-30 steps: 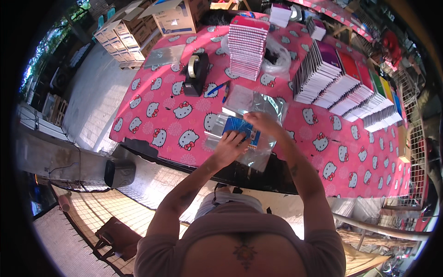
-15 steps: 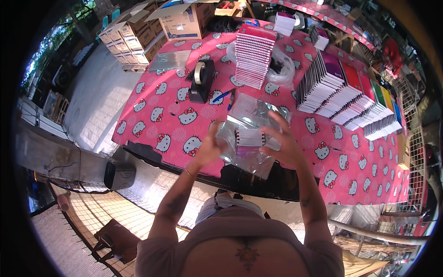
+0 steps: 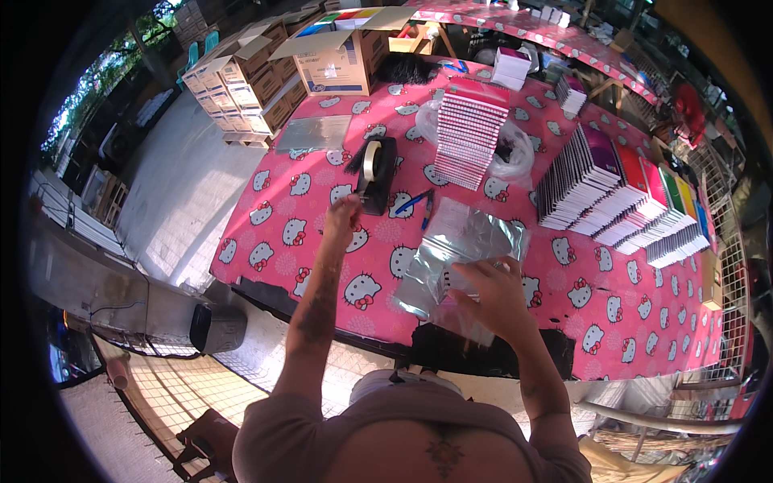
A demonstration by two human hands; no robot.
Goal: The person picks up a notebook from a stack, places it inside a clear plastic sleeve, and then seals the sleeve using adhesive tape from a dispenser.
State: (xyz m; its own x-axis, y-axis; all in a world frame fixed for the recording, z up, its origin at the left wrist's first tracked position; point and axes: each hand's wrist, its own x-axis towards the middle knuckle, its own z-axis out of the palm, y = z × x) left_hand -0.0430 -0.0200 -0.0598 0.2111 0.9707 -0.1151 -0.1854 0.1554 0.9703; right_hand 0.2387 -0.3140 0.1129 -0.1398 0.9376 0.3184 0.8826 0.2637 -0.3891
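Observation:
My left hand (image 3: 345,217) is closed, fingertips together beside the front end of a black tape dispenser (image 3: 386,173) holding a roll of tape (image 3: 370,159); what it pinches is too small to make out. My right hand (image 3: 495,299) lies with fingers apart on a clear plastic wrapper (image 3: 431,262), pressing it down near the table's front edge. Under the wrapper is a small stack of spiral notebooks, mostly hidden by the shiny film and my hand; only a bit of black binding shows. A blue pen (image 3: 413,202) lies just beyond the wrapper.
A tall stack of spiral notebooks (image 3: 469,137) stands behind the wrapper, with rows of notebook stacks (image 3: 592,189) at right. Clear sheets (image 3: 314,134) lie back left by an open carton (image 3: 334,64). The table has a pink patterned cover (image 3: 322,258).
My left hand has left the wrapper and moved up and left to the tape dispenser. The wrapper now covers the notebooks, and my right hand has come down onto it. The view has shifted slightly.

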